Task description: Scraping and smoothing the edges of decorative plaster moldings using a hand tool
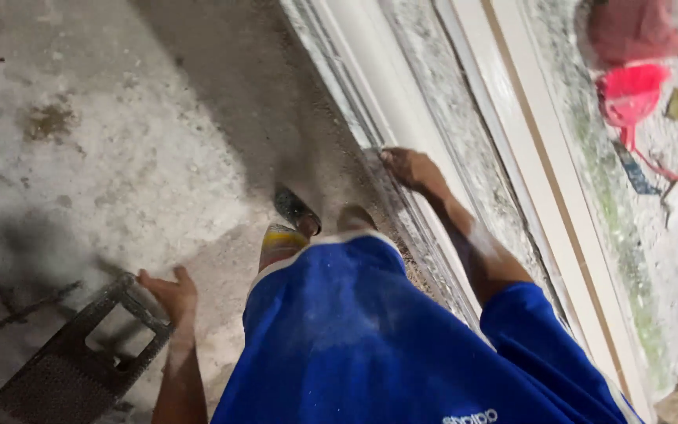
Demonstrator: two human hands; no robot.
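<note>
Dust-grey metal grating [80, 357], with a rectangular cut-out, lies on the concrete floor [119, 141] at seven o'clock; the left hand [168, 292] rests on its upper corner, fingers spread, gripping nothing. The right hand [411, 169], at one o'clock, presses down with fingers narrow on the edge of a long white moulded frame [402, 86] running from twelve to five o'clock. A red plastic scoop [631, 93] lies at two o'clock, well apart.
</note>
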